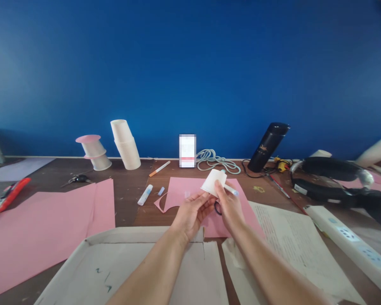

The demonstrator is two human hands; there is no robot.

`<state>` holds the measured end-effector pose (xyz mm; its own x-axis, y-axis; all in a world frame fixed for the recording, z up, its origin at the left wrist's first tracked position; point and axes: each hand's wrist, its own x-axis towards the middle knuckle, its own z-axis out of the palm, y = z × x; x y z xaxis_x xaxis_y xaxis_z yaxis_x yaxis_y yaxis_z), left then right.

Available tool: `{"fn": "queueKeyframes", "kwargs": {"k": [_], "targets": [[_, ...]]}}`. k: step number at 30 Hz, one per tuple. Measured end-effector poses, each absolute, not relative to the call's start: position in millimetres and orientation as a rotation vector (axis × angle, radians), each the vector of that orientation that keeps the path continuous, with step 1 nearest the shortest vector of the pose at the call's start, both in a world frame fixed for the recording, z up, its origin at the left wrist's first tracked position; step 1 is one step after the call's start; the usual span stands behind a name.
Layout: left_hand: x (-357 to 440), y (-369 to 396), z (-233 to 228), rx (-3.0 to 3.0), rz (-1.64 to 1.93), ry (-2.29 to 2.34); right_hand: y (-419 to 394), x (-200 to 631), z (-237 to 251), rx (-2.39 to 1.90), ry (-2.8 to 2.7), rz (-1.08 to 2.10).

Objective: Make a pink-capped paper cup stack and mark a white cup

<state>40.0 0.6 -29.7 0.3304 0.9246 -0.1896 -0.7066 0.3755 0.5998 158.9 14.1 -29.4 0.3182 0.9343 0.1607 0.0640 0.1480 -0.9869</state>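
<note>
A white paper cup (213,181), tilted on its side, is held between my two hands above a pink sheet (179,186). My left hand (193,209) is closed, its fingertips pinching the cup's lower left edge. My right hand (227,204) is closed too, thumb pressed on the cup's side. A slim white and pale-blue stick (231,190) juts out beside the right hand; whether that hand grips it is unclear. A black loop (217,208) shows under the hands, partly hidden. A glue stick (145,195) and a small blue cap (161,191) lie to the left.
At the back stand stacked paper cups (126,146), a pink-topped cup pair (93,148), a phone (187,151) and a black bottle (268,148). Pink sheets (51,216) and a red cutter (12,195) lie left. A power strip (346,233) and headphones (330,169) are right.
</note>
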Motion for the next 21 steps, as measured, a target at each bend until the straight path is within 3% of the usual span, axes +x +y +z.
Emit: {"fn": "queueKeyframes", "kwargs": {"k": [14, 21], "targets": [[42, 0, -31, 0.467, 1.151, 0.637, 17, 161, -40, -1.274, -1.095, 0.792], [39, 6, -31, 0.383, 1.309, 0.671, 15, 161, -37, -1.109, -1.148, 0.322]]}}
